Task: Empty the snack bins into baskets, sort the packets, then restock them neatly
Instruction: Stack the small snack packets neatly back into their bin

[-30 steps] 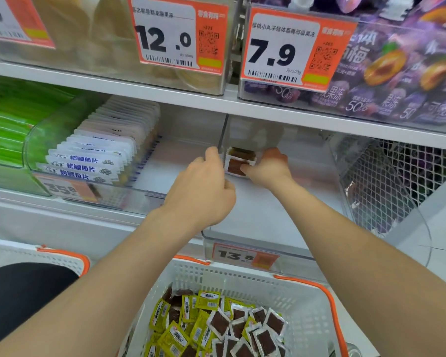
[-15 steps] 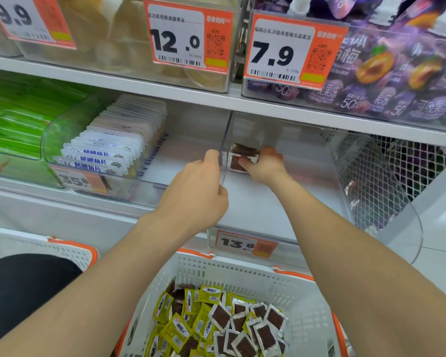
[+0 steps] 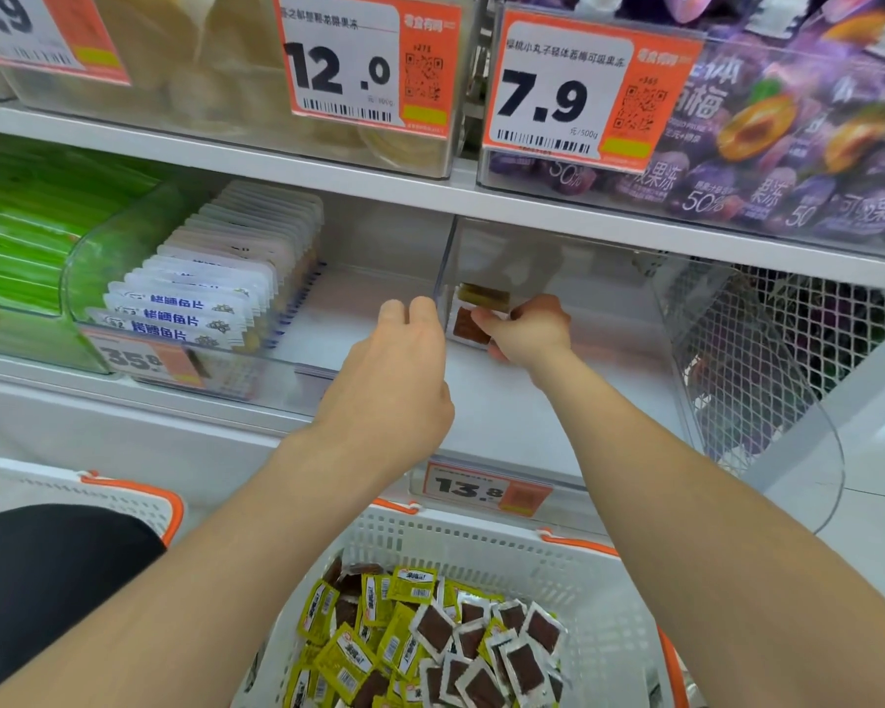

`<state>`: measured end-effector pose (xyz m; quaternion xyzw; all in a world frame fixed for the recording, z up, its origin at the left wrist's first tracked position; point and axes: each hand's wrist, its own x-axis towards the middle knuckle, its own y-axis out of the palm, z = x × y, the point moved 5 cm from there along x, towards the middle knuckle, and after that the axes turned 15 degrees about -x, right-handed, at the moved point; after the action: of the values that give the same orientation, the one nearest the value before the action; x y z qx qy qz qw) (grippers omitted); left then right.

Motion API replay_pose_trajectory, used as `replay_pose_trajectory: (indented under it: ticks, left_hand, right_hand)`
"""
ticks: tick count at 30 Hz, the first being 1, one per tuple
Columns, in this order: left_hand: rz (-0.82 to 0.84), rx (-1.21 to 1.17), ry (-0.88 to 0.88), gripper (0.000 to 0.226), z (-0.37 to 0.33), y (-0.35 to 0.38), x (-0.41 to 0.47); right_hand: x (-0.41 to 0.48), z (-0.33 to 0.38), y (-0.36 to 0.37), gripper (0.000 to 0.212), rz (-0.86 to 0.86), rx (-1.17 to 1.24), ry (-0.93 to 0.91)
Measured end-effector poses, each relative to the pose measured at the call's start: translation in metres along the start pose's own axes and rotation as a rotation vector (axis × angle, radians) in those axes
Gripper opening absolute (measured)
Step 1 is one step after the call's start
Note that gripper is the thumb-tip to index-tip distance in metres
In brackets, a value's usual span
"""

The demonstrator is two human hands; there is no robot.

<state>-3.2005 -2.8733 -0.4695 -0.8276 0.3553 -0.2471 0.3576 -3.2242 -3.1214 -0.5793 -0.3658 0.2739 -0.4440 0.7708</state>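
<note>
A clear plastic bin (image 3: 609,416) on the middle shelf holds only a small stack of packets (image 3: 468,324) with brown squares, standing against its left wall. My right hand (image 3: 530,332) reaches into the bin and pinches these packets. My left hand (image 3: 399,370) is just outside that wall, its fingertips at the wall's top edge. Below, a white basket (image 3: 558,564) with orange handles holds several yellow and white packets (image 3: 430,636).
A neighbouring bin (image 3: 297,329) to the left holds a row of white fish-slice packets (image 3: 200,293). Green packets (image 3: 16,237) fill the bin at far left. A second white basket (image 3: 124,498) sits lower left. Price-tagged bins line the upper shelf.
My right hand has drawn the packets slightly forward along the bin's left wall. My left hand has stayed at the divider. The camera has shifted a little.
</note>
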Motion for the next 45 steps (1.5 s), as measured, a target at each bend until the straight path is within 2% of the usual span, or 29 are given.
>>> replay_pose_trajectory:
  ticks: [4,9,18,22,29,32,35,40,45]
  left_hand:
    - [-0.010,-0.003,-0.004,0.039,0.000,0.000,0.000]
    - [-0.014,-0.007,-0.005,0.035,0.001,0.000,-0.001]
    - [-0.015,0.011,-0.012,0.037,0.000,0.002,-0.001]
    - [-0.015,-0.006,-0.009,0.029,0.001,0.002,-0.001]
    - [-0.010,-0.010,-0.010,0.030,0.001,0.003,-0.002]
    - [-0.012,0.003,-0.012,0.032,0.001,0.002,-0.002]
    - [-0.009,0.009,-0.015,0.032,0.000,0.003,-0.002]
    - [0.000,0.027,-0.015,0.031,0.000,0.002,-0.002]
    - [0.011,0.029,-0.011,0.028,0.003,0.004,0.000]
  right_hand:
    - [-0.003,0.004,-0.002,0.056,0.004,-0.019,-0.017]
    - [-0.004,0.004,-0.003,0.042,-0.009,-0.061,-0.070]
    - [-0.005,0.018,-0.006,0.052,0.028,-0.255,-0.184]
    - [-0.006,0.011,-0.003,0.055,0.081,-0.223,-0.140]
    - [-0.008,0.008,-0.004,0.058,0.122,-0.238,-0.117]
    - [-0.012,0.007,-0.008,0.060,0.028,-0.253,-0.129]
    - [-0.021,0.019,-0.011,0.066,-0.094,-0.308,-0.231]
    - [-0.029,0.030,-0.002,0.051,-0.060,-0.478,-0.386]
    - [-0.037,0.035,-0.011,0.071,-0.149,-0.560,-0.360]
